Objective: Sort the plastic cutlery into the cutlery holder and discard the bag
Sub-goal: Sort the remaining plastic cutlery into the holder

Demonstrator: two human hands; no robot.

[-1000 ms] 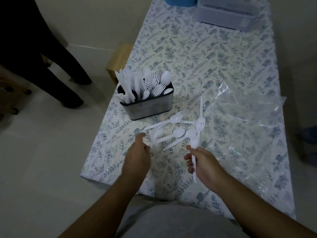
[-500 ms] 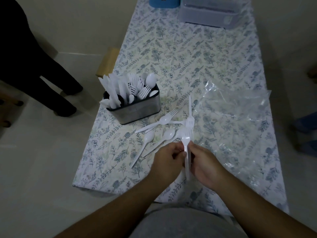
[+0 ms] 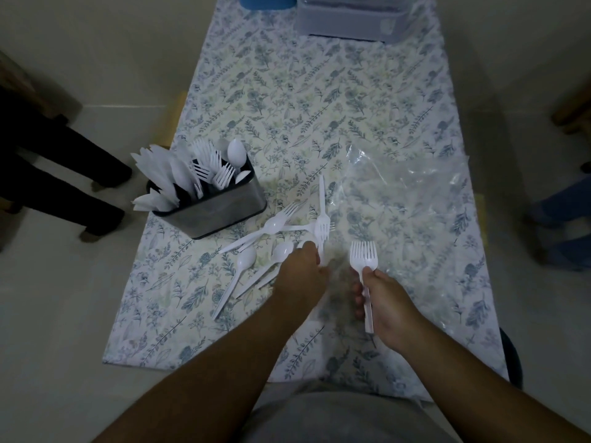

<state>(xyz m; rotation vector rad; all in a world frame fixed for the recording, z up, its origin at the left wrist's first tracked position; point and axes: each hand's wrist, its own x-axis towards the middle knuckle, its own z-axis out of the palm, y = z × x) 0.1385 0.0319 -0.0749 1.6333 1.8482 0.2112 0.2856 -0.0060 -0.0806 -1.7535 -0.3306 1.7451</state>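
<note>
Cutlery holder mostly filled. Your right hand grips two forks; left hand fingers closing on another, grip unclear. Loose cutlery pile and bag remain on desk.

I see open worktop across the middle, clear up to the grey box at the far edge. Left side blocked by the cutlery holder, its cutlery fanning upward. Loose forks and spoons litter the patch between holder and left hand. Clear bag sprawls over the right side
</note>
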